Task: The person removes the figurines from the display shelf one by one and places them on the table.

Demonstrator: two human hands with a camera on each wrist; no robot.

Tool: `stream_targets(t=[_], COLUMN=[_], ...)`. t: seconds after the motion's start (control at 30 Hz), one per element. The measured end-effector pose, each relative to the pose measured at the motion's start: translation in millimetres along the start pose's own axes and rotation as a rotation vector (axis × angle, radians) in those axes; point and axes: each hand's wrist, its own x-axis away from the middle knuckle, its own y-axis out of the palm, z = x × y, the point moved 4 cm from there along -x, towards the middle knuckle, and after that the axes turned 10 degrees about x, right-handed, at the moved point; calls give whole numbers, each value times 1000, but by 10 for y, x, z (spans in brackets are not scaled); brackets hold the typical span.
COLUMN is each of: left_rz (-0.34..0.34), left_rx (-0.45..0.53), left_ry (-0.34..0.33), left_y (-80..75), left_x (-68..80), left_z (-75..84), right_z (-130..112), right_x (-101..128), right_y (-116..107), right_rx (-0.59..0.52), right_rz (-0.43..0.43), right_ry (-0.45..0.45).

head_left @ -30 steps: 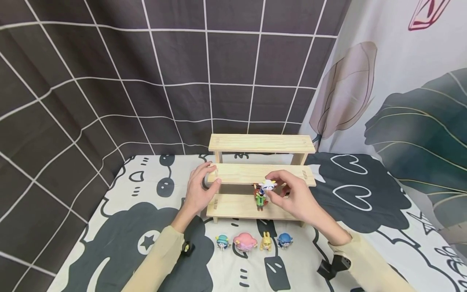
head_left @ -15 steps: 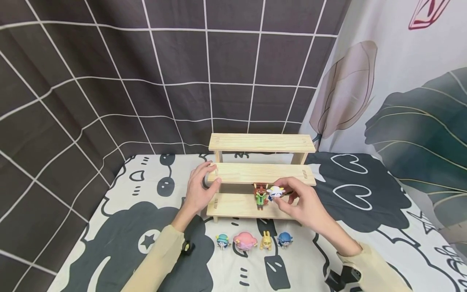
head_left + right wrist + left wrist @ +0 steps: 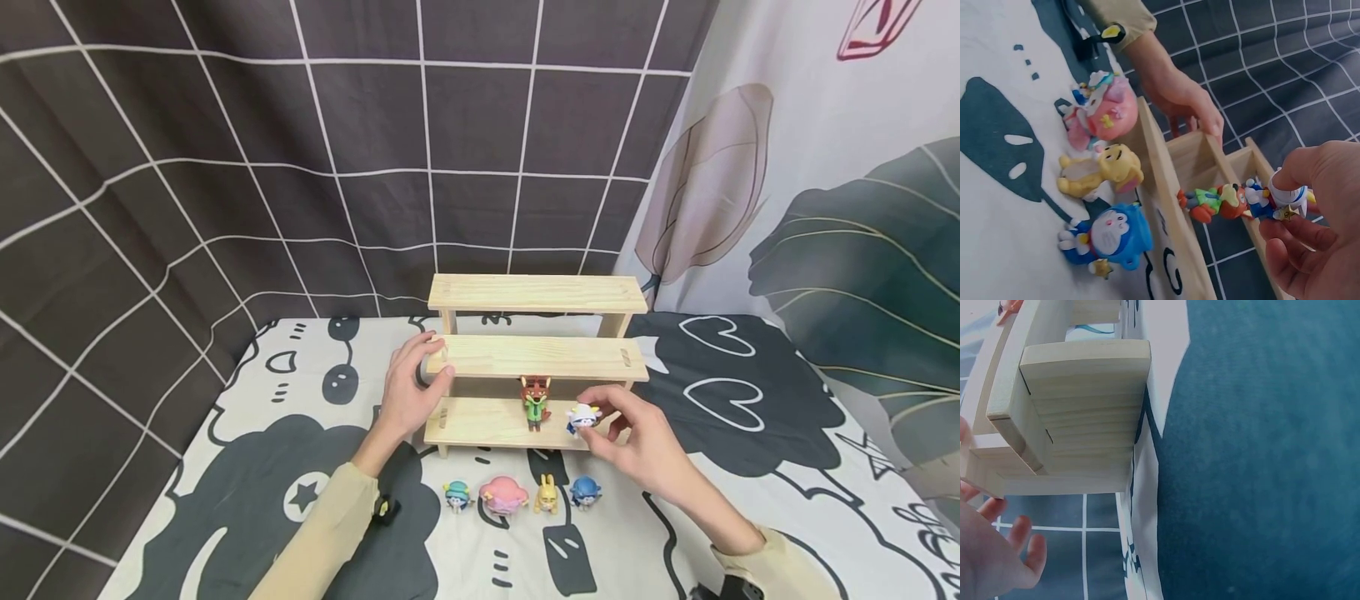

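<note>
A three-tier wooden display stand (image 3: 510, 357) is on the bed. My left hand (image 3: 412, 387) grips the left end of its middle step, thumb in front and fingers behind. Between thumb and fingers of my right hand (image 3: 645, 442) is a small figurine (image 3: 582, 415) with a white hat, yellow horns and a blue body. It is over the right part of the lowest step; its gold star shows in the right wrist view. Left of it, a fox figurine (image 3: 535, 406) in a green jacket stands upright on that step.
In front of the stand a row of figurines sits on the patterned sheet (image 3: 517, 567): a teal-hatted one (image 3: 457, 496), a pink one (image 3: 504, 496), a yellow rabbit (image 3: 547, 495) and a blue one (image 3: 585, 492). Behind hangs a dark grid curtain (image 3: 480, 125).
My right hand has carried the white-hatted figurine rightward and down, from in front of the fox to the lowest step's right part. The left hand has kept its place.
</note>
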Motion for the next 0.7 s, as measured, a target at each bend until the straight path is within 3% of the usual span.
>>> stream_targets(t=[0.3,0.7], left_rz=[2,9], left_rx=[3,4], left_ry=[2,20], left_y=[3,7], left_x=[0,3], left_z=[9,-3], right_z=[51,134], right_x=[149,331], right_y=[6,-23], right_rx=[40,63], right_rz=[-47,-23], right_ry=[90,110])
